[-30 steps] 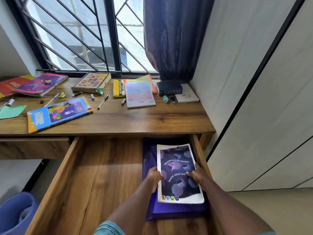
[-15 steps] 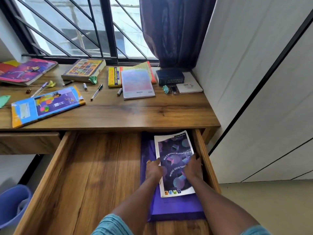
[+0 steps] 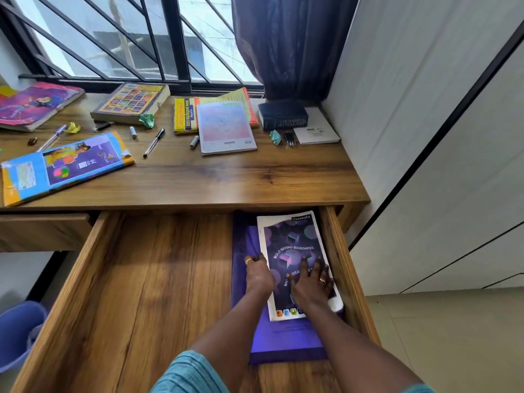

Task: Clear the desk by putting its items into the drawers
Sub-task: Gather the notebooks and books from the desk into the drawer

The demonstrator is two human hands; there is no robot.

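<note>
Inside the drawer [image 3: 141, 279], the notebook [image 3: 295, 239] lies under the hands [image 3: 258, 276] [image 3: 312, 286], left edge gripped.

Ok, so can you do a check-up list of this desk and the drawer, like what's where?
Surface: wooden desk, with a wide drawer pulled open beneath.
Job's things: notebook lies on purple folder at the drawer's right side.
Clutter: books, pens, crumpled paper, dictionary on the desk.
Hands: left hand holds the notebook's left edge; right hand presses flat on its cover.
Cables: nothing seen.
Surroundings: barred window, curtain, blue bin low at the left.
</note>
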